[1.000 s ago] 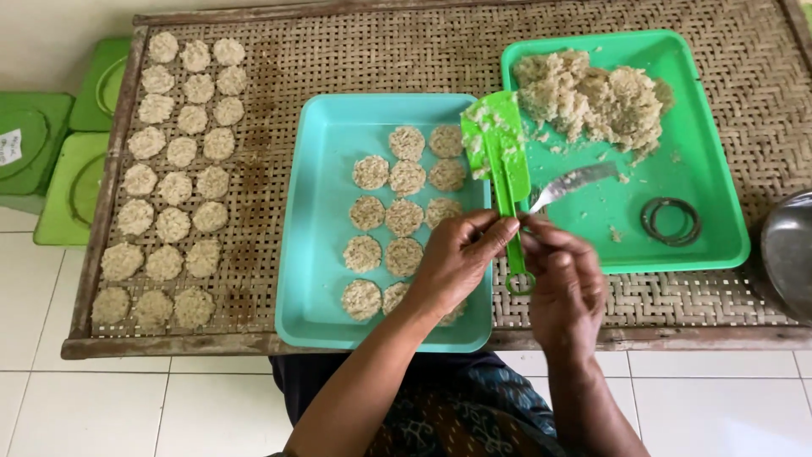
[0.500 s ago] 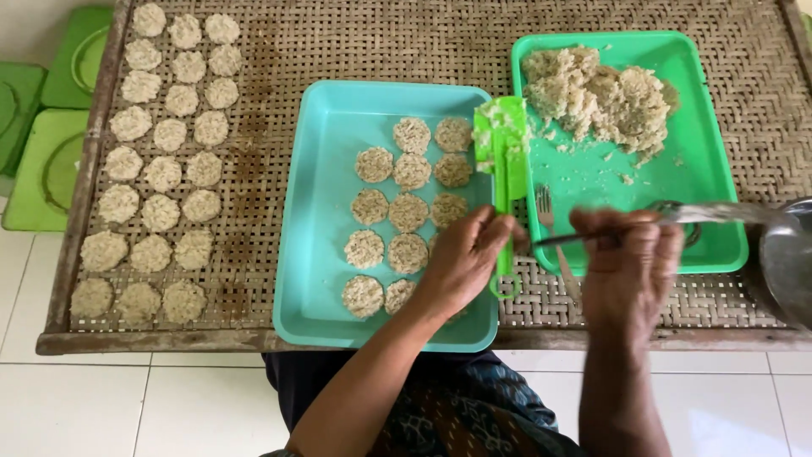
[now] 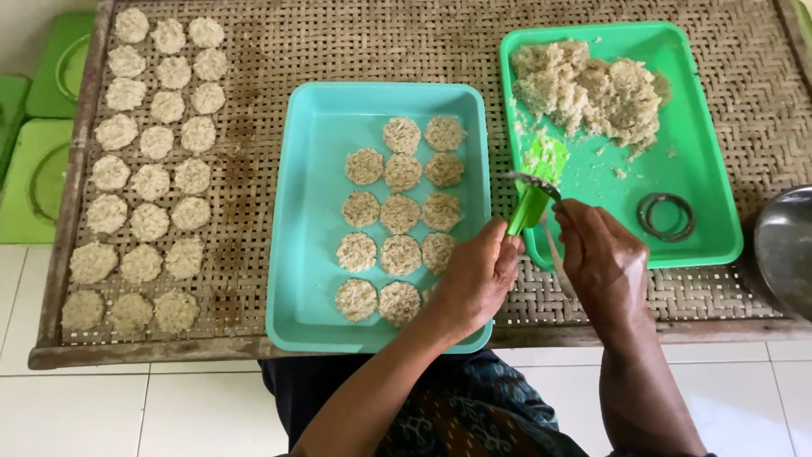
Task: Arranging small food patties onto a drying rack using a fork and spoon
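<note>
My left hand [image 3: 478, 275] grips the handle of a green plastic paddle [image 3: 533, 199], its blade raised over the left edge of the green tray [image 3: 710, 245]. My right hand [image 3: 600, 254] holds a metal fork [image 3: 531, 180], tines resting on the paddle's blade, which carries a little rice mix. A heap of sticky rice mix [image 3: 592, 89] fills the back of the green tray. Beside it, the teal tray [image 3: 309, 254] holds several round flat rice cakes [image 3: 399, 214]; my left hand hides part of the nearest row.
A metal ring mould [image 3: 666, 216] lies in the green tray's front right. Several more rice cakes [image 3: 152, 178] lie in rows on the woven bamboo rack [image 3: 254, 169]. A metal bowl [image 3: 787, 245] stands at the right edge. Green stools [image 3: 38, 169] are on the left floor.
My right hand, which had reached right with the fork toward the metal bowl, has come back left, and the fork's tines now meet the paddle. My left hand kept the paddle.
</note>
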